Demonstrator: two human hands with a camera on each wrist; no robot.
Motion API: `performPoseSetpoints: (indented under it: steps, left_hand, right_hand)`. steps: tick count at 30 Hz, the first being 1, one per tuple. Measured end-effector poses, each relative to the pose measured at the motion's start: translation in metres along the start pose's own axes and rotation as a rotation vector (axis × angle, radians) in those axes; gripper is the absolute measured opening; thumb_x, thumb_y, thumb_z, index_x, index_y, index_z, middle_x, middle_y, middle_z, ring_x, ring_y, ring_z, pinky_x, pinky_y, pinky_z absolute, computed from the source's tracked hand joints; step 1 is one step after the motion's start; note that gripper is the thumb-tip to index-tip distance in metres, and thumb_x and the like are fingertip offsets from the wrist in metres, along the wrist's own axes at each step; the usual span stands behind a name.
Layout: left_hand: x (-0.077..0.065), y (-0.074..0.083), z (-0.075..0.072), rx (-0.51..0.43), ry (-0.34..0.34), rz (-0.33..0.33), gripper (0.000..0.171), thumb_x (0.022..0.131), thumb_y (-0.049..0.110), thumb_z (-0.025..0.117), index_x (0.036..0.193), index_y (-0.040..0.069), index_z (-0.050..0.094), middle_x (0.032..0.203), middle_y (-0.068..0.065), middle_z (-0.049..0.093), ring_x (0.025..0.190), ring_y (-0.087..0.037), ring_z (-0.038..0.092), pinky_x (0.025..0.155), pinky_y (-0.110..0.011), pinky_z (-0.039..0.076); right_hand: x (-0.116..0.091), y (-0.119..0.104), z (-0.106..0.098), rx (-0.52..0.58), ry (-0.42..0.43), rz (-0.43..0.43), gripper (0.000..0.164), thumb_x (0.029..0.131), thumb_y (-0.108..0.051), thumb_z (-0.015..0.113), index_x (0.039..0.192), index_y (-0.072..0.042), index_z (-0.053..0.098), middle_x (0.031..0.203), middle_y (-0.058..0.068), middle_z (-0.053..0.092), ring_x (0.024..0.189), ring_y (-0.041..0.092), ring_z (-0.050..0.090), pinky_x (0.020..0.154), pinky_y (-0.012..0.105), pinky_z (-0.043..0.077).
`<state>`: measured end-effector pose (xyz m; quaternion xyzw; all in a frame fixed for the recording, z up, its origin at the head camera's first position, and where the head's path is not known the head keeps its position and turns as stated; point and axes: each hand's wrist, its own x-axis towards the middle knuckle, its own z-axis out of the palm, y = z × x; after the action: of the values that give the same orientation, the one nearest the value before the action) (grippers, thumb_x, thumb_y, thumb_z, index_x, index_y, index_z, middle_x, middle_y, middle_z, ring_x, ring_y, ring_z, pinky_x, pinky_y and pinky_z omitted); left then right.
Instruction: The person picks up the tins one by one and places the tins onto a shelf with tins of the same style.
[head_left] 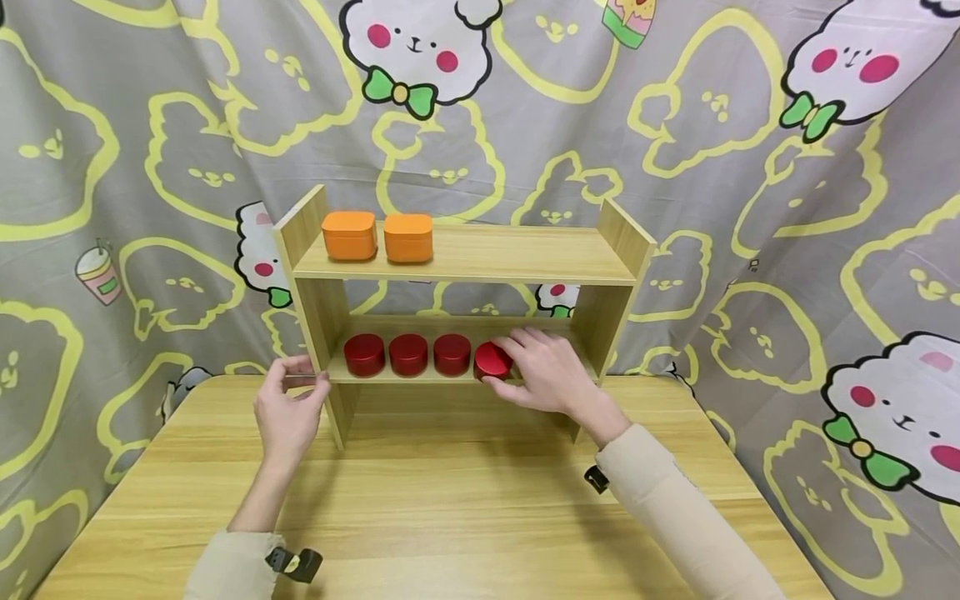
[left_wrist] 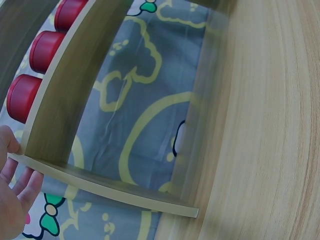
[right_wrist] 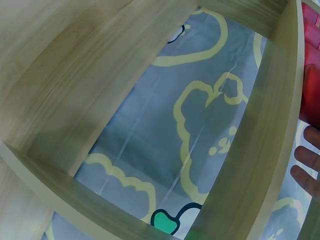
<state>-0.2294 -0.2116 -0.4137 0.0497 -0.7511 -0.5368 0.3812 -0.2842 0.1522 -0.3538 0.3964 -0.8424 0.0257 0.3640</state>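
Note:
A two-tier wooden shelf stands on the table. My left hand grips the front edge of its left side panel, thumb on the inner side and fingers outside, as the left wrist view shows. On the lower tier, three round red tins sit upright in a row. To their right, my right hand holds another red tin between thumb and fingers, its lid tilted toward the front at the tier's edge. Only fingertips of that hand show in the right wrist view, just beside the red tin.
Two orange lidded boxes stand side by side at the left end of the upper tier. The wooden table extends in front of the shelf. A patterned grey curtain hangs close behind and at both sides.

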Motion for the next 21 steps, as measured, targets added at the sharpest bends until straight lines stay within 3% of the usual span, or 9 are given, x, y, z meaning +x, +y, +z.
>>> performPoseSetpoints:
  steps: [21]
  left_hand:
    - [0.0001,0.0001,0.0001,-0.011,-0.002,-0.005,0.025,0.088,-0.004,0.074,0.112,-0.004,0.068,0.091,0.024,0.060,0.078,0.015,0.062,0.071,0.000,0.055]
  right_hand:
    - [0.0010,0.0056,0.0074,-0.033,-0.066,0.078,0.051,0.092,-0.060,0.069,0.116,-0.016,0.075,0.104,0.003,0.074,0.093,0.024,0.073,0.063,0.036,0.061]
